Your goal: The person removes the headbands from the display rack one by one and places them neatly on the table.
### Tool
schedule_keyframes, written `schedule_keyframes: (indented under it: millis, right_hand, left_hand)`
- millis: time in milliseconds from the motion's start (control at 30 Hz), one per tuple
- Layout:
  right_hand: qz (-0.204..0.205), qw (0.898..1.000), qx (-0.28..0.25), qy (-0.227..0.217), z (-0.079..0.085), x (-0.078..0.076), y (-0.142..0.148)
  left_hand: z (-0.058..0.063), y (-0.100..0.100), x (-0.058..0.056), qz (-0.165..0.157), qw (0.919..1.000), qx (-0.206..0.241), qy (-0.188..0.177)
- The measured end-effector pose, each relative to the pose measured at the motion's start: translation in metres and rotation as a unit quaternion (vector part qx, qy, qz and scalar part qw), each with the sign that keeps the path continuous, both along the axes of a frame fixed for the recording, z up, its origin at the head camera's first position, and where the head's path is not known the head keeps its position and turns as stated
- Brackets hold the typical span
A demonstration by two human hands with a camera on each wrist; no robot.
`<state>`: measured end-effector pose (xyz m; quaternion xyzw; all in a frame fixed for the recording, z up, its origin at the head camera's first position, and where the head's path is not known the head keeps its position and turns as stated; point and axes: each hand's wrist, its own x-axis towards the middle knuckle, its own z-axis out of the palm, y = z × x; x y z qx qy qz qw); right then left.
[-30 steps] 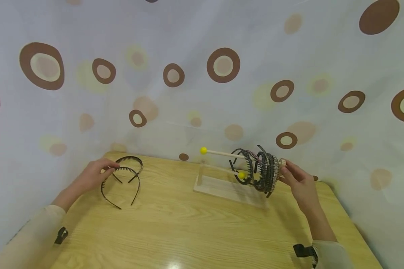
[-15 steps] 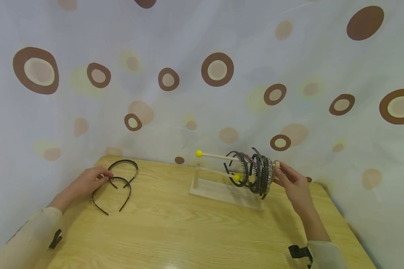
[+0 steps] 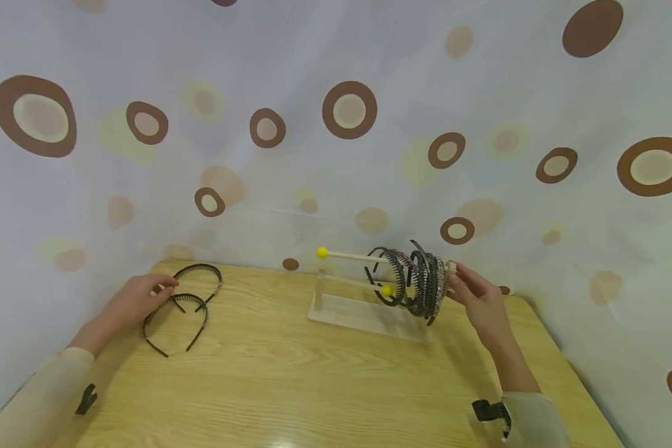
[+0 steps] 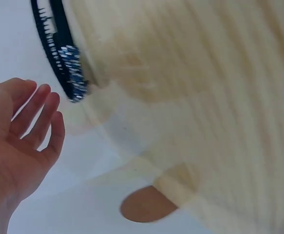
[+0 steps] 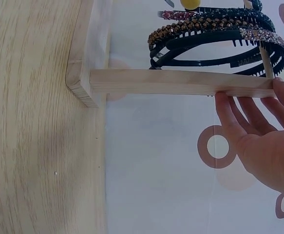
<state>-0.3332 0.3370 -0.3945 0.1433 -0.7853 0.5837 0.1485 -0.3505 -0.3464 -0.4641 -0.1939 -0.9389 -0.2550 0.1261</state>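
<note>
Two dark toothed headbands stand on the table at the left in the head view, the front headband [image 3: 205,317] nearer me and the back headband [image 3: 221,283] behind it. My left hand [image 3: 140,297] is beside their arches, its fingertips overlapping the back one. In the left wrist view its fingers are loosely bent, a small gap from a headband's sequined part [image 4: 72,73]. My right hand [image 3: 484,308] grips the upright of a wooden rack [image 3: 341,310], thumb on one side and fingers on the other. Several headbands [image 3: 422,286], some beaded or glittery, hang bunched on its rods near that upright.
The rack's two rods end in yellow balls [image 3: 322,252] pointing left. A light wood table [image 3: 291,386] lies beneath everything. Just behind it hangs a white curtain [image 3: 291,56] with brown dots and rings.
The front headband and my left hand have shifted slightly left and toward me, and the left fingers have come off that headband. The right hand keeps its grip; the whole view has shifted a little.
</note>
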Motion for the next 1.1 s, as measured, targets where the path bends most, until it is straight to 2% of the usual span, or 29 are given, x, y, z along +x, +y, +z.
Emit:
schedule_keyframes:
  millis: [100, 200, 300, 467, 600, 800, 933, 1100]
  right_hand:
    - [0.0, 1.0, 0.0, 0.008, -0.001, -0.001, -0.002]
    - [-0.008, 1.0, 0.01, 0.012, 0.003, 0.002, 0.005]
    - [-0.012, 1.0, 0.009, 0.01, 0.005, 0.004, 0.005]
    - [-0.019, 1.0, 0.01, 0.017, 0.004, 0.005, -0.004]
    - [-0.018, 1.0, 0.014, 0.022, 0.003, 0.006, -0.008]
    - [-0.014, 1.0, 0.011, 0.02, 0.003, 0.004, -0.013]
    - [-0.011, 1.0, 0.011, 0.021, 0.003, 0.004, -0.013]
    - [-0.023, 1.0, 0.004, 0.013, 0.002, 0.004, -0.009]
  left_hand:
    - [0.011, 0.011, 0.001, 0.006, 0.9998, 0.015, 0.009]
    - [0.021, 0.042, -0.003, -0.002, 0.9987, 0.044, 0.026]
    - [0.031, 0.075, -0.006, -0.024, 0.9962, 0.071, 0.043]
    - [0.045, 0.125, 0.0, -0.055, 0.9901, 0.121, 0.045]
    - [0.045, 0.168, 0.006, -0.08, 0.9846, 0.15, 0.041]
    - [0.048, 0.234, 0.01, -0.135, 0.9779, 0.153, 0.046]
    - [0.052, 0.279, 0.01, -0.171, 0.9713, 0.16, 0.044]
    - [0.044, 0.329, 0.005, -0.216, 0.9613, 0.165, 0.048]
